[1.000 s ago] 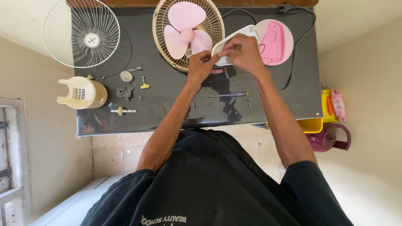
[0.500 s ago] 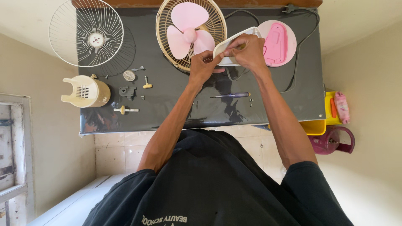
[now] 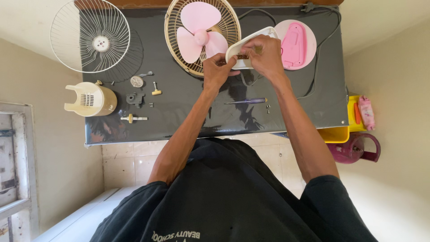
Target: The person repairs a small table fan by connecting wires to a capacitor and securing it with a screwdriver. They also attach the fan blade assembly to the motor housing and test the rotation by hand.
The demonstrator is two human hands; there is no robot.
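Over a dark table (image 3: pixel 179 121), both my hands hold a white plastic fan housing piece (image 3: pixel 251 39). My right hand (image 3: pixel 266 56) grips its far side from above. My left hand (image 3: pixel 217 71) pinches its near end, where a small brown part shows. Just behind my left hand lies a cream rear fan guard (image 3: pixel 228 24) carrying pink blades (image 3: pixel 199 29). To the right of my right hand rests a pink round base (image 3: pixel 298 45), with a black cord (image 3: pixel 320 54) looping around it. Below my hands a purple-handled screwdriver (image 3: pixel 251 101) lies on the table.
A white wire front guard (image 3: pixel 89 36) lies at the table's far left. A cream motor cover (image 3: pixel 89 99), small screws and several parts (image 3: pixel 136 96) sit near it. A yellow bin (image 3: pixel 340 132) and a maroon jug (image 3: pixel 354 150) stand at the right, by the tiled wall.
My hands stay on the white housing piece, shifting only slightly. The view has drifted a little.
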